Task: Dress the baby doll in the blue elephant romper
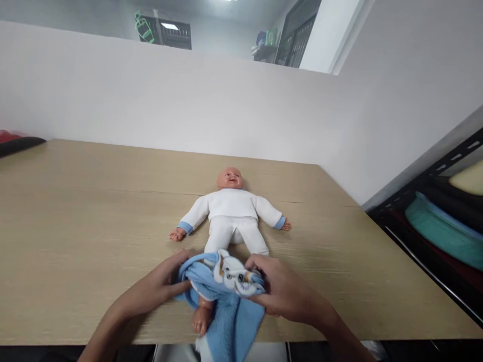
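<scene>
A baby doll [233, 205] in a white top and white bottoms with blue cuffs lies on its back, its head away from me. Bunched over its lower legs are blue fleece pants [226, 311] with a white animal-face patch [232, 274]. My left hand [171, 279] grips the left side of the bunched edge, thumb below. On the other side my right hand [277, 289] pinches the fabric beside the patch. One bare doll foot [203, 318] shows below the cloth; the other is mostly hidden. The lower part of the pants hangs over the table's near edge.
The wooden table [94, 216] meets a white wall [169, 100] at the back. To the right stands a black rack [418, 251] holding a teal item [441, 229]. A dark and red object [18, 143] lies at the far left.
</scene>
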Demonstrator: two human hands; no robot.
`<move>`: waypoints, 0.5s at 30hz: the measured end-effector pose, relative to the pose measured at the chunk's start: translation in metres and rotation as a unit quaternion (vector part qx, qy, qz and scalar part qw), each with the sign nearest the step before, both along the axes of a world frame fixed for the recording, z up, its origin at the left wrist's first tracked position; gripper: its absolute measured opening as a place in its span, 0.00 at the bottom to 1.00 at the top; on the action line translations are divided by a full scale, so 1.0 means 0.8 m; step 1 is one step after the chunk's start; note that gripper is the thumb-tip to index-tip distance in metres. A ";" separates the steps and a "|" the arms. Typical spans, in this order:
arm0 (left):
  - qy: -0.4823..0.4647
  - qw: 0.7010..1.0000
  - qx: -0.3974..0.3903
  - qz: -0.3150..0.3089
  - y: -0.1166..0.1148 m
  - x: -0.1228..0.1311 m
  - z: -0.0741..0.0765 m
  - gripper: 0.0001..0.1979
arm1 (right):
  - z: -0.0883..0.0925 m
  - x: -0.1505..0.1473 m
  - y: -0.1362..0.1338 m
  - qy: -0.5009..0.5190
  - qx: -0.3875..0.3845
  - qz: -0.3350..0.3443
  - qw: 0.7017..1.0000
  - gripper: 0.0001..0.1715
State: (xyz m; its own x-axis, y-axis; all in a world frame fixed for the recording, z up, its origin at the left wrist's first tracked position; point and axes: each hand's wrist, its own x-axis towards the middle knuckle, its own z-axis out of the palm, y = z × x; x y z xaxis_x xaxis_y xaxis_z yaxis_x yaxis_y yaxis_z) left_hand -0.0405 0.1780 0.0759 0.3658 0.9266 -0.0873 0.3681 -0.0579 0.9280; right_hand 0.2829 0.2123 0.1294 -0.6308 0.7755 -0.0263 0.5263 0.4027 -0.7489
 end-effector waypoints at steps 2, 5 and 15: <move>-0.002 0.999 0.007 -0.038 -0.004 0.001 0.010 0.18 | 0.001 0.007 -0.006 0.025 -0.019 0.020 0.999 0.12; 0.030 0.998 0.034 -0.034 -0.010 0.010 0.028 0.23 | 0.000 0.010 -0.012 0.073 -0.072 0.039 0.994 0.12; 0.039 0.990 0.066 -0.121 0.040 0.118 0.076 0.26 | -0.008 0.001 -0.013 0.135 -0.007 -0.110 0.985 0.16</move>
